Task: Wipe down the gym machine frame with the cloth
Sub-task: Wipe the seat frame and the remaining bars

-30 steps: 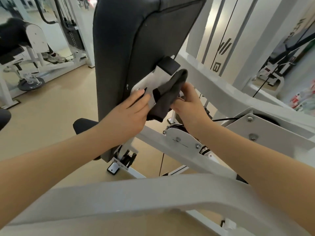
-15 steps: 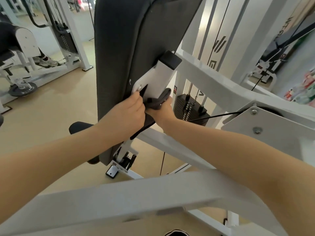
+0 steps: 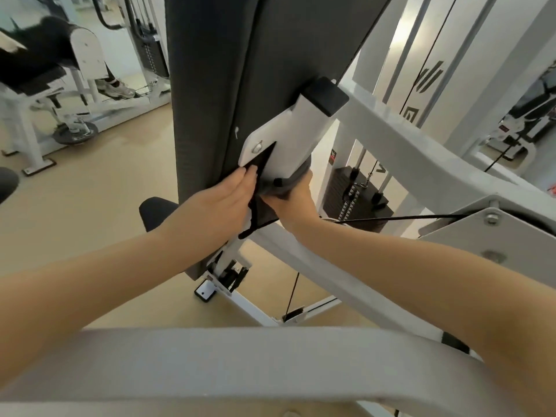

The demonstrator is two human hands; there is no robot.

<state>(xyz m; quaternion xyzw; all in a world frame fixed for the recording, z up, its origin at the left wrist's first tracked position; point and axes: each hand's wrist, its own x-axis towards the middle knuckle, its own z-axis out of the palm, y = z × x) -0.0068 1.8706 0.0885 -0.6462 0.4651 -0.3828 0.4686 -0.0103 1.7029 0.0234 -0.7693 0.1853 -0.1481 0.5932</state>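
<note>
Cloth (image 3: 264, 188), dark, soft and light, wrapped round white frame post (image 3: 296, 136) behind back pad (image 3: 240, 70), pressed flat by left hand (image 3: 216, 203), gripped underneath by right hand (image 3: 296, 200); likely best held bunched at both ends.

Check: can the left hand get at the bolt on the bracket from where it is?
Probably yes. The left hand presses the cloth just below the bolt, and nothing lies between them.
</note>
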